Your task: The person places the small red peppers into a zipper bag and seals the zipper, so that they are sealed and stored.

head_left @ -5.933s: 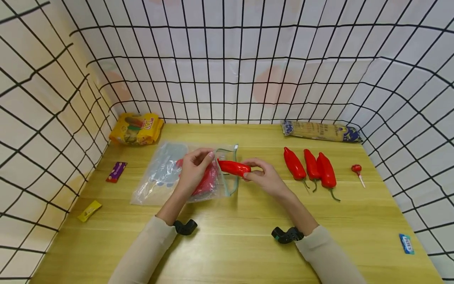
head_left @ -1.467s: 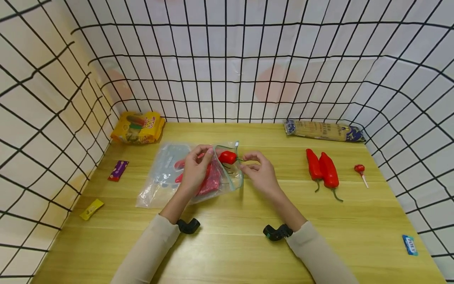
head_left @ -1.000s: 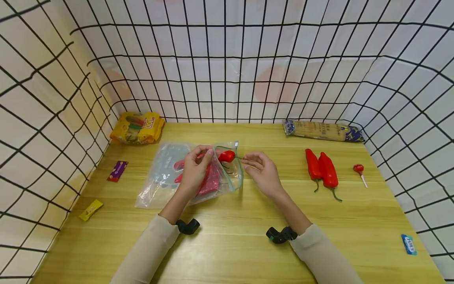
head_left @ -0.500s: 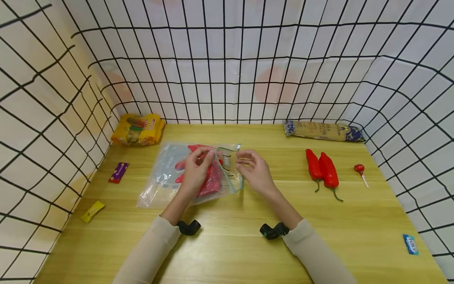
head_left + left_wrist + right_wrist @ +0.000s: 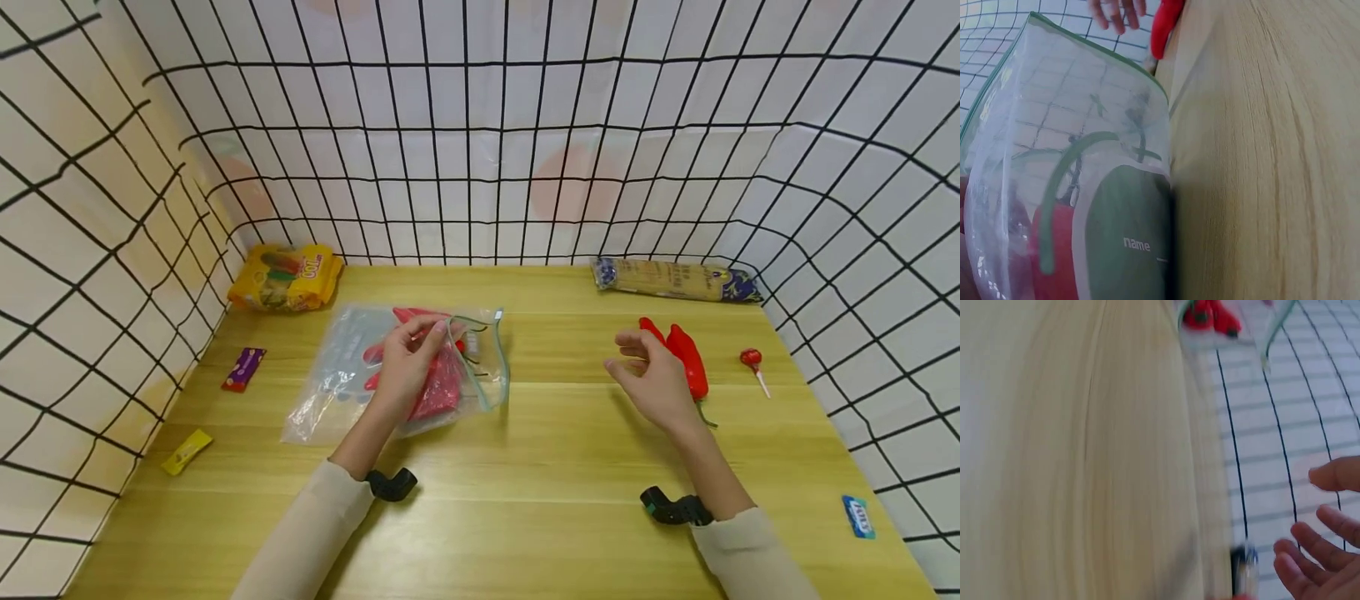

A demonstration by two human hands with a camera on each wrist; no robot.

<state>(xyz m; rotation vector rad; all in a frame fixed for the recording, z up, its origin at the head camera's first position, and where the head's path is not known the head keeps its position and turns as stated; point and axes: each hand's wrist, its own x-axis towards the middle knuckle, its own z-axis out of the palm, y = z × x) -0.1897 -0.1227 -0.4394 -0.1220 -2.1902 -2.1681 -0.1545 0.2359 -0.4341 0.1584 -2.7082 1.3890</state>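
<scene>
My left hand (image 5: 408, 358) pinches the upper side of a clear zip bag (image 5: 318, 408) near its open mouth, which faces right. Red chili peppers (image 5: 435, 396) lie inside, their green stems toward the opening; the hand hides part of them. In the left wrist view the bag (image 5: 1041, 94) has a green seal and a printed "name" label (image 5: 1125, 237). My right hand (image 5: 656, 379) holds nothing, its fingers loosely bent, just left of two loose red chili peppers (image 5: 692, 362) and overlapping them. The right wrist view shows this hand (image 5: 1329, 569) with its fingers apart.
A yellow snack packet (image 5: 285, 279) stands back left, a long noodle packet (image 5: 675, 279) back right. Purple (image 5: 243, 369) and yellow (image 5: 186, 452) candies lie left. A red lollipop (image 5: 751, 358) and a blue packet (image 5: 858, 517) lie right. Black wire mesh (image 5: 465, 179) encloses the table.
Two chili peppers have gone into the bag, the last pushed in by its stem. My right hand has let go and moved right to the loose peppers. My left hand stays on the bag.
</scene>
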